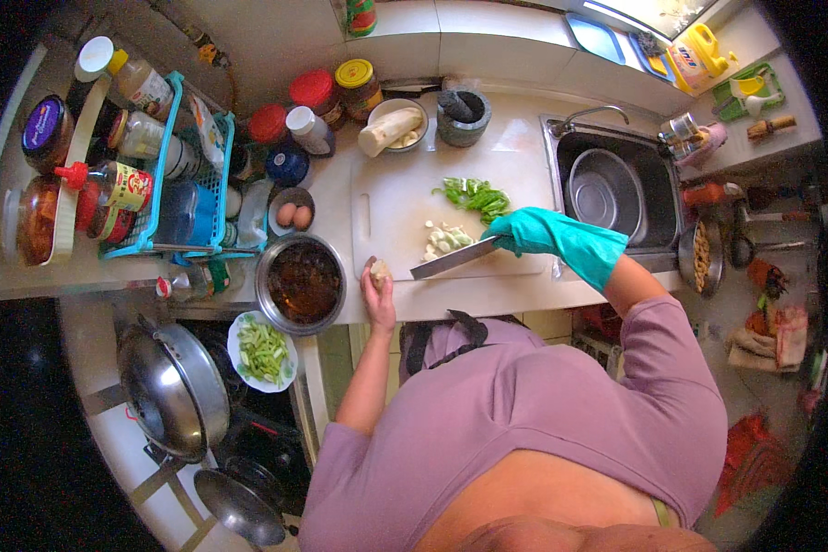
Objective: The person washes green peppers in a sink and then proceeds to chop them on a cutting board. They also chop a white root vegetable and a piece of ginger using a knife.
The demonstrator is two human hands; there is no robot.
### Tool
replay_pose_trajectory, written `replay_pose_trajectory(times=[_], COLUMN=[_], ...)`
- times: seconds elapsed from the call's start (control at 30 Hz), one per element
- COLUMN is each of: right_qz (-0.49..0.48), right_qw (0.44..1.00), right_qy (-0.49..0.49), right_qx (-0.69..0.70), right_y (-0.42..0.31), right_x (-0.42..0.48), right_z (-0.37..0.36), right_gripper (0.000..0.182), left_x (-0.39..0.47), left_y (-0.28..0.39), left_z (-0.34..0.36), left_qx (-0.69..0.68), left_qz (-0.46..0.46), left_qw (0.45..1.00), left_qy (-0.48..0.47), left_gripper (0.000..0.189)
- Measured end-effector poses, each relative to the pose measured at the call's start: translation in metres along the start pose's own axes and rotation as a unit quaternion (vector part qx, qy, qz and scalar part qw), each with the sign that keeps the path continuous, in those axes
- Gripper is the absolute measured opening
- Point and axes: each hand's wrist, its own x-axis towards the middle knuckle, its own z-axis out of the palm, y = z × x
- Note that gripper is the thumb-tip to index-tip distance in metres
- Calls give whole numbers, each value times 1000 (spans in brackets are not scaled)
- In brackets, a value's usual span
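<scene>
My right hand (514,231), in a teal rubber glove, grips a knife with a broad blade (452,259), probably a cleaver. The blade slants over the front part of a white cutting board (393,179). Just behind it lies a pile of pale slices (447,240), which look like garlic. Farther back on the board are cut green pieces (475,196), perhaps pepper. Bare, my left hand (381,303) holds a pale knobbly piece, possibly ginger (380,273), by the board's front left corner. A steel pot of dark liquid (303,283) stands left of that hand.
At right is a sink (662,179) holding a steel basin (604,190). A stone mortar (462,131) and a bowl with a peeled root (393,131) stand behind the board. Left are two eggs (294,216), a plate of chopped greens (262,352) and a lidded wok (169,386).
</scene>
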Motion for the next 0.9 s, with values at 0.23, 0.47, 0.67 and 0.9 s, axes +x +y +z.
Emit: replay_pose_trajectory(times=[0.23, 0.47, 0.67, 0.9], right_qz=[16, 86, 81, 212], right_qw=[994, 972, 863, 908], right_qy=[38, 129, 284, 300], right_qx=[104, 179, 409, 201], right_y=[-8, -22, -30, -28], right_x=[52, 59, 4, -41], right_z=[-10, -15, 7, 0], right_gripper=[19, 28, 34, 31], left_x=[-8, -11, -12, -5], left_y=[-25, 8, -14, -11], left_z=[-4, 1, -3, -4], left_qx=[-104, -89, -88, 0], left_qz=[-28, -50, -59, 9], left_qw=[994, 994, 994, 1000], left_qy=[24, 41, 23, -10], left_gripper=[56, 53, 53, 53])
